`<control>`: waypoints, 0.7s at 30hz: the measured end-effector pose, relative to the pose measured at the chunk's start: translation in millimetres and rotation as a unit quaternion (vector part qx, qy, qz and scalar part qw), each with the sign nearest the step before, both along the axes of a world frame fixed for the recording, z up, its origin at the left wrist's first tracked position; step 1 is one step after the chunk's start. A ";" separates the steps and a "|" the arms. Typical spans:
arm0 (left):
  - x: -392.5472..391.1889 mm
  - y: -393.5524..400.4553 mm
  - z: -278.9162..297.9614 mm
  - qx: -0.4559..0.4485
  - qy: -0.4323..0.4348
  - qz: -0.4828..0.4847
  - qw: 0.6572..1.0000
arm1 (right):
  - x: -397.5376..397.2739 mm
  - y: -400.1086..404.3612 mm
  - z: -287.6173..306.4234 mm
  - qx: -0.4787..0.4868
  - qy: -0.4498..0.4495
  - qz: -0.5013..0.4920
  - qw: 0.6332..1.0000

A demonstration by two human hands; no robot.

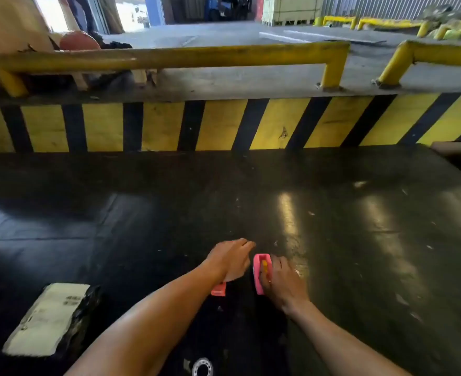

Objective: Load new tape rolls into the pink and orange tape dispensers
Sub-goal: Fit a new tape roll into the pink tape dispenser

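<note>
Nearest the camera, at the lower edge, a clear tape roll (202, 367) with a pale ring-shaped core is seen lying on the dark, glossy work surface (359, 226), partly cut off by the frame. Two bare forearms are extended over it from below. To the left, a black-wrapped parcel (50, 318) bearing a white printed label is laid flat on the same surface, well apart from the hands.

The pink tape dispenser (261, 272) is held on edge near the centre of the surface by the right hand (283, 284) — the fingers are curled around its right side, and a small yellow part is visible inside the pink frame. Whether a roll is seated in it cannot be told.

The left hand (230, 260) is positioned just beside the pink dispenser, palm down, with the fingers loosely bent and pointing right. An orange-red object, taken to be the orange tape dispenser (218, 289), shows beneath the heel of this hand; whether it is gripped or merely overlapped cannot be told, since the contact is hidden.

Beyond the surface, a wall striped yellow and black (224, 126) is topped by a yellow guard rail (169, 57) — a concrete floor lies behind it.
</note>
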State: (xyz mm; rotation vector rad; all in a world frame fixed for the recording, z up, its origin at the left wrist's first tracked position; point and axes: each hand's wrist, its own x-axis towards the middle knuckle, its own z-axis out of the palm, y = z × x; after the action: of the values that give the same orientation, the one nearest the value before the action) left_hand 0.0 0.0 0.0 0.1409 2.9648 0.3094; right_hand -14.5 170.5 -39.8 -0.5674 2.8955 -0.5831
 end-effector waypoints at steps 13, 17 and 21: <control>-18.6 15.4 -58.5 0.077 -0.099 -0.004 0.992 | 5.5 -0.6 -52.9 -0.073 -0.079 -0.066 0.992; -14.4 18.3 -63.7 0.037 -0.090 0.009 0.995 | 0.2 8.8 -57.3 -0.034 -0.081 -0.018 0.996; 6.9 23.9 -70.8 -0.023 -0.079 0.017 0.996 | -8.7 35.9 -61.7 -0.026 -0.095 0.071 0.993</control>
State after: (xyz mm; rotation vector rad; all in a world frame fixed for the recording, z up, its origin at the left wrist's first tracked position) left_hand 6.9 23.9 -70.8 0.0571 2.8170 0.2455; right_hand -23.2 206.5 -101.5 -0.6774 2.6439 -0.6553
